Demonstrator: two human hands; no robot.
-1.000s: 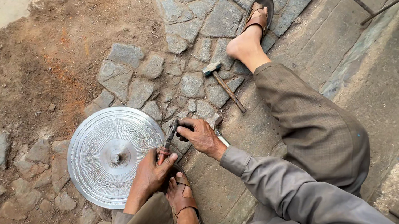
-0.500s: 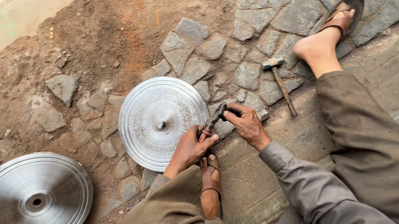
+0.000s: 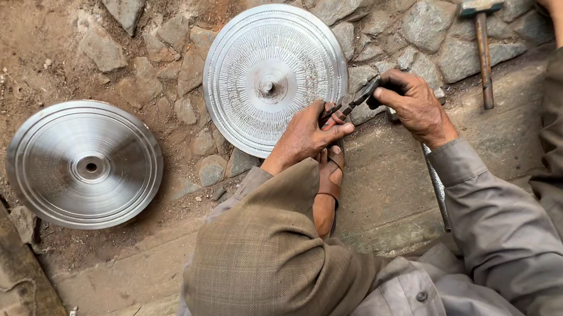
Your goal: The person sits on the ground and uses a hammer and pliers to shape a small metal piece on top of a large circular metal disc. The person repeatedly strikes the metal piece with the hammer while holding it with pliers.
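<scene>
Both hands meet low over the stone ground: the left hand (image 3: 307, 135) is curled closed around one end of a small dark metal tool (image 3: 355, 98), and the right hand (image 3: 411, 104) grips its other end. Just beyond the left hand's knuckles lies a ridged metal disc (image 3: 274, 75). Farther left rests a smooth metal disc (image 3: 84, 165); right of the right hand, a hammer (image 3: 482, 44).

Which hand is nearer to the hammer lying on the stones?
Right. The right hand grips one end of a small dark tool, a short way left of the hammer. The left hand holds the tool's other end, farther left beside the ribbed metal disc.
</scene>
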